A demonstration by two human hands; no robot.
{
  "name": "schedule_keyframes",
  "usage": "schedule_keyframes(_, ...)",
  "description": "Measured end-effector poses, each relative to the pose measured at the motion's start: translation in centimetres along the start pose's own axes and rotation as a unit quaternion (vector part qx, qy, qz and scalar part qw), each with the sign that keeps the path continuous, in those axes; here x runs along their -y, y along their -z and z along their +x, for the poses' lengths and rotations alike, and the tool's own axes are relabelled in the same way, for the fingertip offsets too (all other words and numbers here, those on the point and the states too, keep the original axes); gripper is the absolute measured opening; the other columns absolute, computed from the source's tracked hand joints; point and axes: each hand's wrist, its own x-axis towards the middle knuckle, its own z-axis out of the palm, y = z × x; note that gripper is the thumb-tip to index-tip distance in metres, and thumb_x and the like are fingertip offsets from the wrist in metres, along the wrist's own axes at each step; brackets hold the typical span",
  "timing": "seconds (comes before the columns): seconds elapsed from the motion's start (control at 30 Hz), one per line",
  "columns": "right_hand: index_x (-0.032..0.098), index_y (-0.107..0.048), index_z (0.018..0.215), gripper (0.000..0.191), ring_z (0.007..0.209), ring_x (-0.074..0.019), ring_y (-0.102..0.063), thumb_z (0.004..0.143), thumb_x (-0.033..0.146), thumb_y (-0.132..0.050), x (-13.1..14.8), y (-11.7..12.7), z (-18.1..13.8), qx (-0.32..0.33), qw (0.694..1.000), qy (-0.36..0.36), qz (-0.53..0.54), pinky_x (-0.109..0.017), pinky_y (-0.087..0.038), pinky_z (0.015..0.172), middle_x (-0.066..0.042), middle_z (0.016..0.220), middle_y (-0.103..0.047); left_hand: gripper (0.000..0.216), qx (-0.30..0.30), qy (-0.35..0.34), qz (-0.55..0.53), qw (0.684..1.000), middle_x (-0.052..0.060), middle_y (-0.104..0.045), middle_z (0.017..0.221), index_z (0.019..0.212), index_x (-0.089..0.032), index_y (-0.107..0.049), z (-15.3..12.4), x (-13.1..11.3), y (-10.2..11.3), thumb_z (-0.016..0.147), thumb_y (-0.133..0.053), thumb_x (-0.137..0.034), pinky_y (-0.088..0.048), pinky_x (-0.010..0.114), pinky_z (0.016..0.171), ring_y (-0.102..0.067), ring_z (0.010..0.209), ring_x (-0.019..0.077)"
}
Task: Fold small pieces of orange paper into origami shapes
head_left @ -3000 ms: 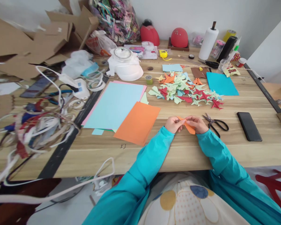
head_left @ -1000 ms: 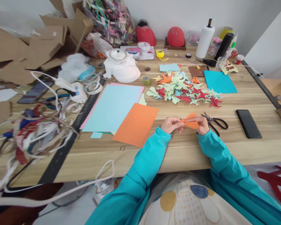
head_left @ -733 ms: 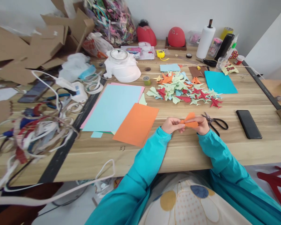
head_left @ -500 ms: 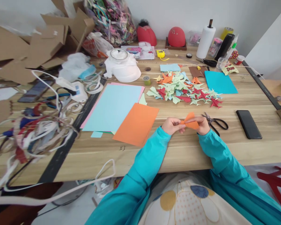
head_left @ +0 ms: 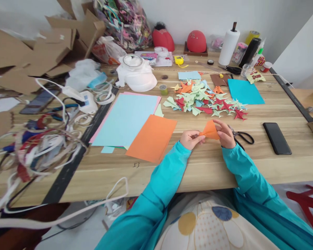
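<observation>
A small piece of folded orange paper (head_left: 210,130) is held between my two hands above the front of the table. My left hand (head_left: 191,139) pinches its narrow left end. At the wide, fanned-out right end, the thumb and fingers of my right hand (head_left: 225,134) grip the edge. Scissors with black handles (head_left: 244,137) lie just beyond my right hand, their blades partly hidden by it. Behind my hands spreads a heap of folded paper figures (head_left: 198,99) in green, red, orange and blue. Orange sheets (head_left: 151,138) rest left of my left hand.
Light blue sheets (head_left: 127,116) lie stacked at left, and a black phone (head_left: 277,138) at right. A turquoise sheet (head_left: 246,91) is behind the scissors. Tangled cords and strips (head_left: 41,149) and a power strip (head_left: 87,101) crowd the left. A paper roll (head_left: 229,47) stands at the back.
The orange paper has turned, and its wide end now shows one broad face instead of two separate flaps. My right hand has shifted slightly, with its fingers raised higher around the edge.
</observation>
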Motion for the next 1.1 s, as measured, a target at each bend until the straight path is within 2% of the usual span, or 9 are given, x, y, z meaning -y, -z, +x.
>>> schedule_keyframes(0.07, 0.027, -0.044, 0.121, 0.072, 0.081, -0.0237, -0.062, 0.059, 0.054, -0.066, -0.1, -0.2, 0.1, 0.008, 1.0, 0.0, 0.004, -0.035, -0.05, 0.066, -0.007, 0.1, -0.064, 0.031, -0.013, -0.005, 0.005, 1.0, 0.003, -0.061, 0.053, 0.055, -0.014, -0.061, 0.0, 0.1, -0.1, 0.063, -0.067, -0.043, -0.044, 0.022, 0.046, -0.054, 0.044, 0.0098)
schedule_keyframes(0.1, 0.027, -0.046, 0.119, 0.07, 0.081, -0.023, -0.062, 0.058, 0.051, -0.069, -0.2, -0.4, 0.1, 0.013, 1.0, 0.004, 0.0, -0.035, -0.05, 0.066, -0.007, 0.1, -0.064, 0.031, -0.018, -0.006, 0.006, 1.0, 0.003, -0.062, 0.053, 0.055, -0.014, -0.061, 0.0, 0.1, -0.1, 0.063, -0.066, -0.043, -0.045, 0.022, 0.047, -0.054, 0.044, 0.01)
schedule_keyframes(0.2, 0.022, -0.061, 0.096, 0.042, 0.078, -0.0203, -0.061, 0.058, 0.037, -0.074, -0.1, -1.2, 0.0, 0.043, 0.998, 0.007, -0.036, -0.034, -0.05, 0.07, -0.005, 0.086, -0.066, 0.031, -0.02, -0.012, 0.015, 1.0, 0.002, -0.061, 0.051, 0.055, -0.014, -0.061, 0.0, 0.2, -0.3, 0.064, -0.065, -0.043, -0.045, 0.023, 0.048, -0.055, 0.046, 0.0108)
schedule_keyframes(0.27, 0.018, -0.065, 0.077, 0.022, 0.069, -0.0184, -0.06, 0.063, 0.035, -0.07, 0.2, -1.7, -0.2, 0.066, 0.996, 0.002, -0.059, -0.033, -0.05, 0.067, -0.004, 0.07, -0.066, 0.031, -0.012, -0.02, 0.023, 0.999, 0.001, -0.06, 0.049, 0.053, -0.014, -0.06, 0.0, 0.3, -0.4, 0.065, -0.065, -0.043, -0.045, 0.022, 0.05, -0.055, 0.047, 0.011)
schedule_keyframes(0.3, 0.017, -0.065, 0.07, 0.018, 0.064, -0.0174, -0.06, 0.065, 0.034, -0.069, 0.3, -1.9, -0.2, 0.066, 0.996, 0.003, -0.067, -0.032, -0.05, 0.064, -0.003, 0.065, -0.065, 0.031, -0.006, -0.023, 0.024, 0.999, 0.001, -0.06, 0.049, 0.052, -0.014, -0.06, 0.0, 0.4, -0.5, 0.066, -0.064, -0.042, -0.045, 0.022, 0.05, -0.055, 0.048, 0.0111)
schedule_keyframes(0.43, 0.016, -0.066, 0.064, 0.014, 0.055, -0.0154, -0.058, 0.064, 0.03, -0.071, 0.6, -2.2, -0.4, 0.027, 0.998, 0.015, -0.06, -0.03, -0.049, 0.055, -0.003, 0.059, -0.064, 0.029, 0.006, -0.02, 0.007, 1.0, 0.003, -0.063, 0.056, 0.058, -0.013, -0.063, 0.0, 0.8, -0.8, 0.066, -0.064, -0.042, -0.047, 0.023, 0.052, -0.057, 0.05, 0.0117)
schedule_keyframes(0.77, 0.016, -0.066, 0.06, 0.012, 0.049, -0.0121, -0.054, 0.061, 0.026, -0.072, -1.1, -2.2, -0.3, -0.052, 0.998, 0.032, 0.006, -0.026, -0.046, 0.047, 0.0, 0.056, -0.062, 0.027, -0.011, -0.05, -0.008, 0.999, 0.002, -0.063, 0.057, 0.061, -0.013, -0.063, -0.1, 1.5, -1.3, 0.069, -0.062, -0.039, -0.046, 0.022, 0.049, -0.055, 0.048, 0.0102)
schedule_keyframes(1.1, 0.016, -0.064, 0.055, 0.015, 0.045, -0.0114, -0.053, 0.061, 0.028, -0.072, -1.2, -2.6, -0.2, -0.072, 0.996, 0.039, 0.033, -0.026, -0.045, 0.044, 0.0, 0.052, -0.06, 0.028, -0.041, -0.065, 0.007, 0.997, 0.002, -0.062, 0.057, 0.06, -0.013, -0.062, -0.2, 1.8, -2.0, 0.071, -0.06, -0.038, -0.047, 0.023, 0.048, -0.055, 0.048, 0.0105)
